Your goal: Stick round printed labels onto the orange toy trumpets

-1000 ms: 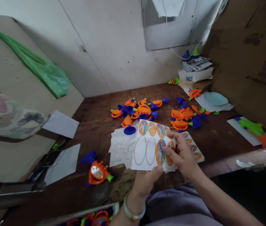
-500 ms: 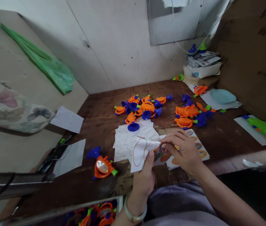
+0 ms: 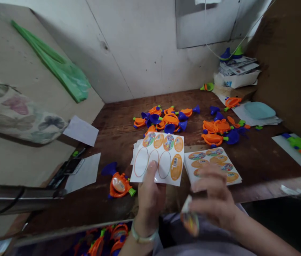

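Observation:
My left hand [image 3: 150,199] grips a sticker sheet [image 3: 136,174] by its lower edge, thumb on top. Several oval stickers are on the sheet, and three ovals in its lower row are bare. In my right hand [image 3: 214,202], blurred by motion, a peeled oval sticker [image 3: 190,220] hangs from the fingers. A stack of full sticker sheets [image 3: 223,156] lies on the table beyond my right hand. Left of my left hand rests an orange toy trumpet [image 3: 118,185] with a blue bell and a pale oval on its side.
Orange and blue toy trumpets [image 3: 170,121] lie piled behind the sheet, and more trumpet parts [image 3: 215,128] sit to their right. A box of trumpets [image 3: 97,245] stands below the table edge. A steel cylinder [image 3: 19,201] is at left, a light blue dish [image 3: 259,110] at right.
The sticker sheet, bent over before, is now flat and raised toward me. My right hand has come away from it, down and right, with a peeled sticker.

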The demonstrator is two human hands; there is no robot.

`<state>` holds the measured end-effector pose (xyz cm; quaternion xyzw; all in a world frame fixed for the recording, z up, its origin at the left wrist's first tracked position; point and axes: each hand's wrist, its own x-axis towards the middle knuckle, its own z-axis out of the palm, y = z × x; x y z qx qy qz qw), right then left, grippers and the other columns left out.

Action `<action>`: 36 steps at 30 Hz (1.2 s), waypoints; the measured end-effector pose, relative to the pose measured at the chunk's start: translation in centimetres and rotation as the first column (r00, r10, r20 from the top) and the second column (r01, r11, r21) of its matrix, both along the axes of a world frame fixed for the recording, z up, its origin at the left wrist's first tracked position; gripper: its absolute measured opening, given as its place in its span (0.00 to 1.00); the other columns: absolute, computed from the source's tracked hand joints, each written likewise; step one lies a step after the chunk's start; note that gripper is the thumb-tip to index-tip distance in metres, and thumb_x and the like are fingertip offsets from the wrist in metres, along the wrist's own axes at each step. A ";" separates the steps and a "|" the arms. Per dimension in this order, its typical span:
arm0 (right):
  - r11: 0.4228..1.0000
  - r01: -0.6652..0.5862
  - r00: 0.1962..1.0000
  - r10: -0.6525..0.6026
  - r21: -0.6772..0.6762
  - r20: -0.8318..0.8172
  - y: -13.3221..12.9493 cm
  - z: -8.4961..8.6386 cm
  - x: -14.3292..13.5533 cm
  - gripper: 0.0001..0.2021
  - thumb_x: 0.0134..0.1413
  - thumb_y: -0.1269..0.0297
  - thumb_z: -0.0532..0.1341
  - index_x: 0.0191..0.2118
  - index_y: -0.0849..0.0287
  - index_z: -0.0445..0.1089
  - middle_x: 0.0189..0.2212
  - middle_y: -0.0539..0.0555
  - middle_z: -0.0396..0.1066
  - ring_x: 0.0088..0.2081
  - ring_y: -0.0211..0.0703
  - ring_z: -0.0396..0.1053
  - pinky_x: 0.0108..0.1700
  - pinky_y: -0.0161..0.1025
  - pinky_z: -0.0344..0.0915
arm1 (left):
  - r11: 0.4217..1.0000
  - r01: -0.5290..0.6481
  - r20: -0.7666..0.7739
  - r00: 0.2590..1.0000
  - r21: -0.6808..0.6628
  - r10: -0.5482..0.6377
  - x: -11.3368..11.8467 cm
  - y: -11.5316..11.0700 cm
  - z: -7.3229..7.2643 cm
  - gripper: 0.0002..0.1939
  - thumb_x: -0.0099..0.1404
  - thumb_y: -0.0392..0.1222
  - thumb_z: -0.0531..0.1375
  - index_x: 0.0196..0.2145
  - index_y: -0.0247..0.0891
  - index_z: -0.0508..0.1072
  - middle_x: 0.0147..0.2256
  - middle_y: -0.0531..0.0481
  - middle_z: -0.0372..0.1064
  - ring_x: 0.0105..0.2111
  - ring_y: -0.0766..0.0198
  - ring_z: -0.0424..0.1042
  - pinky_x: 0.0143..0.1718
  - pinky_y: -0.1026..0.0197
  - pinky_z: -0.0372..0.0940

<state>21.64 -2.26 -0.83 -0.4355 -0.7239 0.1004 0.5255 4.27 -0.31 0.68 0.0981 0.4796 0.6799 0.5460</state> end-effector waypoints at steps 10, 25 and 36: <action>0.995 0.015 0.998 -0.021 -0.102 -0.058 2.8 0.9 -0.6 0.12 0.70 0.63 0.66 0.54 0.48 0.67 0.37 0.49 0.82 0.42 0.51 0.83 0.45 0.49 0.77 | 0.983 0.128 -0.101 0.988 0.128 -0.116 0.8 -1.4 -1.1 0.35 0.59 0.55 0.79 0.62 0.51 0.80 0.56 0.47 0.85 0.56 0.48 0.84 0.64 0.49 0.75; 0.965 -0.126 0.989 0.105 0.229 0.101 2.4 0.4 -1.5 0.12 0.63 0.75 0.62 0.39 0.46 0.73 0.28 0.45 0.79 0.31 0.44 0.77 0.45 0.44 0.75 | 0.984 0.167 -0.293 0.939 -0.068 -0.179 -0.7 0.6 -3.6 0.22 0.69 0.48 0.65 0.57 0.38 0.80 0.51 0.38 0.85 0.54 0.45 0.85 0.53 0.48 0.81; 0.955 -0.295 0.814 0.235 -0.030 -0.531 1.2 0.1 -1.6 0.28 0.73 0.73 0.61 0.70 0.38 0.60 0.33 0.45 0.75 0.37 0.43 0.78 0.46 0.45 0.80 | 0.988 0.083 -0.848 0.507 -0.129 -0.154 -9.0 10.0 -3.7 0.34 0.57 0.30 0.72 0.62 0.32 0.74 0.69 0.29 0.66 0.75 0.37 0.57 0.77 0.31 0.47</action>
